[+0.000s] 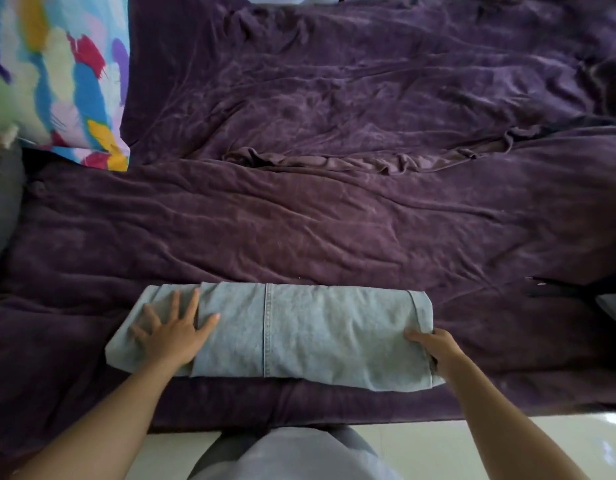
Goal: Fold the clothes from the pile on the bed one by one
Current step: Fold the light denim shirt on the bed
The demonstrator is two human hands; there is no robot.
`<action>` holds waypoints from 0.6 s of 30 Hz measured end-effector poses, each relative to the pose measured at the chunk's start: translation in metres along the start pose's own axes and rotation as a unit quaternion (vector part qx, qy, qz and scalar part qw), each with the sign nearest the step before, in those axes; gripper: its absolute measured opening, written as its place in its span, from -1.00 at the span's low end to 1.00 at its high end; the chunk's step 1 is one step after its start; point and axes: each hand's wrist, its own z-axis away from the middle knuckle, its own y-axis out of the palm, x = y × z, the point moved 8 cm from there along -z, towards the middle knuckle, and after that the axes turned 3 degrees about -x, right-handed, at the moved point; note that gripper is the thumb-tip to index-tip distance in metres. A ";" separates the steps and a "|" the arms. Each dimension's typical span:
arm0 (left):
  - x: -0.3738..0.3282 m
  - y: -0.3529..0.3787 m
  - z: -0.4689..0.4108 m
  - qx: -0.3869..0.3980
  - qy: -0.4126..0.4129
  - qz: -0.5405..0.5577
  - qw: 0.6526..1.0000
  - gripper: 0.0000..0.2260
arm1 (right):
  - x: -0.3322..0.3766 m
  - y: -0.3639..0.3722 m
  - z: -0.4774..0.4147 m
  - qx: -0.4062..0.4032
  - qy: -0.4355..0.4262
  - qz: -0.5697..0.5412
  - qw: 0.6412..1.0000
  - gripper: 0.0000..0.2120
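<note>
A pair of light blue jeans (299,334) lies folded into a long band near the bed's front edge. My left hand (171,330) rests flat on the band's left end, fingers spread. At the right end my right hand (434,348) pinches the hem. A thin mauve garment (351,161) lies crumpled across the middle of the bed. Part of a dark garment (556,289) shows at the right edge.
The bed is covered by a wrinkled purple blanket (334,220). A multicoloured pillow (57,81) sits at the back left, with a grey cushion (2,202) below it. Pale floor tiles (507,445) lie in front of the bed.
</note>
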 end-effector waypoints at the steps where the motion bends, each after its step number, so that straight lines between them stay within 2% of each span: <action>1: 0.003 -0.004 0.001 0.003 -0.028 0.013 1.000 -0.21 | 0.008 -0.006 0.003 -0.001 -0.014 0.002 1.000 -0.82; 2: 0.006 -0.008 0.002 0.012 -0.055 0.017 0.998 -0.15 | 0.018 -0.012 0.006 -0.004 -0.034 -0.004 0.999 -0.84; 4: 0.003 -0.016 0.004 0.007 -0.065 -0.017 0.998 -0.19 | 0.038 -0.029 0.015 -0.023 -0.080 -0.018 0.996 -0.85; 6: -0.020 -0.030 0.014 -0.066 -0.021 -0.034 0.997 -0.29 | 0.055 -0.044 0.027 -0.046 -0.114 -0.017 0.992 -0.85; 8: -0.071 -0.044 0.044 -0.209 0.131 -0.014 0.969 -0.38 | 0.070 -0.051 0.040 -0.056 -0.142 -0.004 0.988 -0.83; 9: -0.100 -0.043 0.066 -0.267 0.230 -0.001 0.936 -0.41 | 0.079 -0.050 0.049 -0.058 -0.160 0.007 0.985 -0.82; 10: -0.127 -0.032 0.087 -0.287 0.323 -0.008 0.902 -0.42 | 0.090 -0.048 0.060 -0.058 -0.180 0.019 0.982 -0.82; 11: -0.145 -0.011 0.097 -0.235 0.368 -0.020 0.899 -0.40 | 0.102 -0.043 0.072 -0.057 -0.202 0.033 0.977 -0.82; 12: -0.153 0.013 0.099 -0.153 0.375 -0.025 0.914 -0.39 | 0.116 -0.036 0.087 -0.057 -0.229 0.051 0.970 -0.82; 13: -0.153 0.039 0.094 -0.067 0.349 -0.042 0.934 -0.38 | 0.131 -0.027 0.104 -0.059 -0.260 0.076 0.961 -0.82; 15: -0.145 0.067 0.081 -0.002 0.313 -0.055 0.948 -0.36 | 0.156 0.004 0.142 -0.052 -0.320 0.133 0.937 -0.79; 17: -0.145 0.066 0.074 0.059 0.293 0.004 0.954 -0.37 | 0.169 0.055 0.177 -0.002 -0.368 0.191 0.910 -0.71; 18: -0.147 0.060 0.071 0.106 0.272 0.102 0.951 -0.42 | 0.169 0.084 0.192 0.038 -0.381 0.225 0.896 -0.65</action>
